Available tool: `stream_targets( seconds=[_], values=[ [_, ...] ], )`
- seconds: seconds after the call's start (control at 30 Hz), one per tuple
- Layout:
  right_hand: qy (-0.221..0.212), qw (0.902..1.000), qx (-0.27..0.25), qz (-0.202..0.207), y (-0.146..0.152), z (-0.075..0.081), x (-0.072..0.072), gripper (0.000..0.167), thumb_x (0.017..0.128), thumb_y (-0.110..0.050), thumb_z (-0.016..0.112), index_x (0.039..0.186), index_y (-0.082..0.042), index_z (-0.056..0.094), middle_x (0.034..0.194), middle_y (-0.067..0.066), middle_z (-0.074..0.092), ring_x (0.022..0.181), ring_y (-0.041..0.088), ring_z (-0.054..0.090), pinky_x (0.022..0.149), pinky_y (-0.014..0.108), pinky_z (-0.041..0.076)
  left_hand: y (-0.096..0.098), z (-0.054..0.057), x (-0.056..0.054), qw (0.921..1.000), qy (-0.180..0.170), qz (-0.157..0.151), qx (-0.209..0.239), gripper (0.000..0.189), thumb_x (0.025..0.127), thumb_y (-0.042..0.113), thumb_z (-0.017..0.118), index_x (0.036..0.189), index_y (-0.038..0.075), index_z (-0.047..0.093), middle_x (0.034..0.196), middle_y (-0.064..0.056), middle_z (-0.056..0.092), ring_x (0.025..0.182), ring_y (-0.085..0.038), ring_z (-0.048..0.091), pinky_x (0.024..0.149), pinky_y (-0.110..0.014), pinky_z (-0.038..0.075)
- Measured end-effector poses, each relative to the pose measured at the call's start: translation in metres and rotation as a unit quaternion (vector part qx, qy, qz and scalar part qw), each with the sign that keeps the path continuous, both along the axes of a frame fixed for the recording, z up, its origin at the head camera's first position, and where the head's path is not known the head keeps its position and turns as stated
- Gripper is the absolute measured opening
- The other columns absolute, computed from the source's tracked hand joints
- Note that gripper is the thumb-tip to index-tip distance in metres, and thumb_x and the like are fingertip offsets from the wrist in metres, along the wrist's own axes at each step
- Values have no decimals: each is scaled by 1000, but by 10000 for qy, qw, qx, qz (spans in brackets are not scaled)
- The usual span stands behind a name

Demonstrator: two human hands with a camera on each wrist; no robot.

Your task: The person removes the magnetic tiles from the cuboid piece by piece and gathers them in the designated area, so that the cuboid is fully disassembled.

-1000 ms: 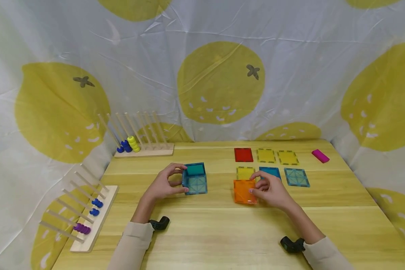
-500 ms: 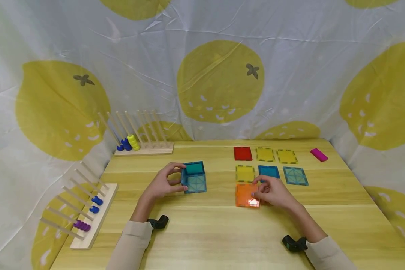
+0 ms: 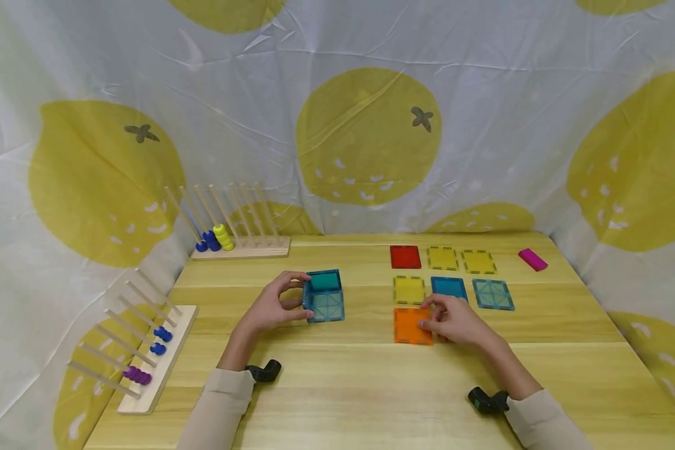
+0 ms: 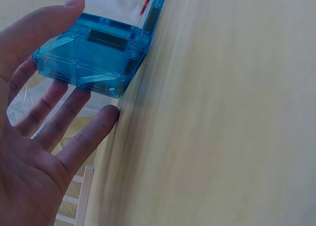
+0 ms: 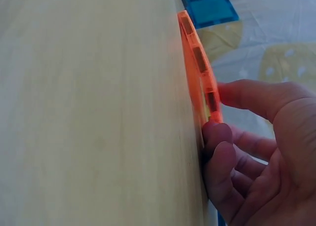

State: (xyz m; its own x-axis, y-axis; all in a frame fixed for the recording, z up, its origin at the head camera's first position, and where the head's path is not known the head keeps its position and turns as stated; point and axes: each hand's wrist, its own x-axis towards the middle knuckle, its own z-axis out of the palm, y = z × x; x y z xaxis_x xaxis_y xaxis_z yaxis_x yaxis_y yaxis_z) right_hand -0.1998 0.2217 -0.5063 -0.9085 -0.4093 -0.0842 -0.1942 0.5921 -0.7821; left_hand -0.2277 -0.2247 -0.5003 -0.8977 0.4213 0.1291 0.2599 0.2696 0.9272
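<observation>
My left hand [image 3: 271, 305] grips the left wall of a partly built box of blue see-through magnetic tiles [image 3: 327, 307], thumb at the near edge and fingers at the far one. The box has a floor tile and upright walls at the left and back. In the left wrist view the blue tile wall [image 4: 84, 53] sits between thumb and fingers. My right hand [image 3: 457, 322] pinches the right edge of an orange magnetic tile [image 3: 409, 326]. The right wrist view shows this orange tile [image 5: 200, 63] low over the table, its held edge slightly raised.
Behind the orange tile lie a red tile [image 3: 405, 257], several yellow tiles [image 3: 409, 290], a blue tile [image 3: 449, 286] and a light blue tile [image 3: 493, 294]. A magenta block [image 3: 533, 259] lies far right. Wooden bead racks [image 3: 242, 249] stand at the left.
The orange tile has come down toward the table and shifted slightly right and nearer, still in my right hand. My left hand and the blue box have barely moved.
</observation>
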Motion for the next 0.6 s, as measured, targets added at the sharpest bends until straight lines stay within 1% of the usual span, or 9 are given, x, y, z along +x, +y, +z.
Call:
stream_targets(
  seconds=[0.13,0.23,0.4,0.5,0.6],
  values=[
    [44,9999,87,73,1,2,1,34,92,-27,80,115,-8,65,74,2,64,48,21,60,45,34,53,-1,-1,0,10000,11,15,-11,73,81,9,89,143,13,52,145,-8,47,140,-37,48,103,-51,55],
    [108,9998,115,136,1,3,0,34,92,-27,79,116,-8,65,74,1,63,48,19,59,45,33,52,-1,1,0,10000,-5,26,14,72,81,9,89,142,15,52,146,-8,47,140,-37,48,103,-52,54],
    [171,9995,174,205,1,3,-1,33,92,-27,79,116,-8,65,74,1,64,47,19,59,45,33,52,-1,1,0,10000,-7,13,2,73,81,8,89,143,13,52,146,-8,47,140,-36,48,103,-49,55],
    [153,9996,118,190,1,3,0,34,93,-29,78,117,-8,65,75,1,65,48,20,60,45,34,53,-1,0,0,10000,11,-22,-8,73,81,8,88,144,12,51,146,-7,47,140,-36,49,103,-46,55],
    [149,9998,-38,93,2,4,1,35,95,-30,76,119,-7,65,78,3,66,49,21,61,46,34,53,-1,0,0,10000,19,-61,23,77,80,8,89,145,15,49,145,-9,47,140,-37,50,102,-44,56]
  ],
)
